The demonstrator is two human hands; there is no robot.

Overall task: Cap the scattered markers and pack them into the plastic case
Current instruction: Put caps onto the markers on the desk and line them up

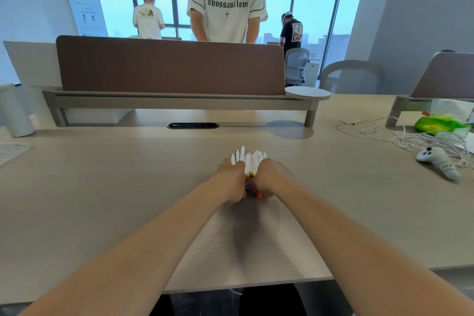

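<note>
Markers: a bunch of white-barrelled markers (248, 161) with coloured caps, lying on the pale wood-grain worktop (128, 187), pressed side by side; their white ends fan out away from the person, and orange, yellow and purple caps show at the near end, between the two hands.
Left hand: the left hand (232, 178) lies against the left side of the bunch, palm turned inward; its fingers are curled round the markers and clamped on them from that side.
Right hand: the right hand (269, 177) presses the right side of the same bunch, fingers wrapped over the markers; an orange cap pokes out just below it.
Both forearms: bare, reaching forward from the near edge of the worktop and meeting at the bunch.
Plastic case: cannot tell where it is; none can be made out in this view.
Right side of worktop: a white handheld controller (438, 161) rests well apart from the markers, beside a tangle of white cables (410, 140); a bright green packet (436, 124) sits behind them.
Back of worktop: a brown fabric divider panel (169, 67); a person in a white printed T-shirt (227, 7) stands behind it.
</note>
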